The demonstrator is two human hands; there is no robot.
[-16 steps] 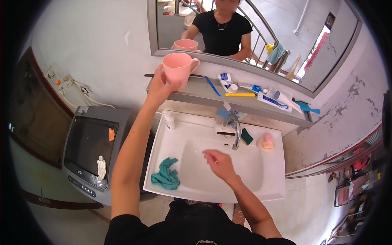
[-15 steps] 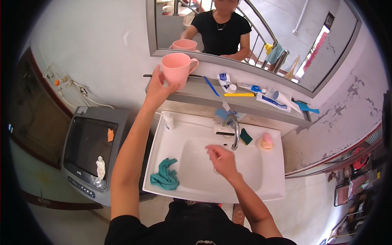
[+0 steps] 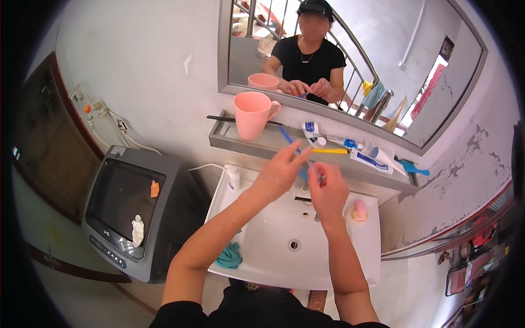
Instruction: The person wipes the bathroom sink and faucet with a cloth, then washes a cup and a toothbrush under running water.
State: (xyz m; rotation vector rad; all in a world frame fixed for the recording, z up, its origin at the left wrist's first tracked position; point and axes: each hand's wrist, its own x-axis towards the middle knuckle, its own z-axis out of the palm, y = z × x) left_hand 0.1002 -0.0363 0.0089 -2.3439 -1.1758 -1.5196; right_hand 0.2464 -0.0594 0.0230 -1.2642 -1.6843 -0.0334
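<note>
Hands meet above sink (image 3: 257, 262): left hand (image 3: 279, 172) and right hand (image 3: 328, 188) pinching small blue toothbrush (image 3: 288, 138). Light, stiff, likely slippery; best held mid-handle.

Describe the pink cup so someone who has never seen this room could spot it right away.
Find the wall mirror above the white sink; a grey shelf runs just beneath it. The pink cup stands upright at the shelf's left end, the only tall thing there; the toothbrushes and tubes beside it lie flat.
</note>
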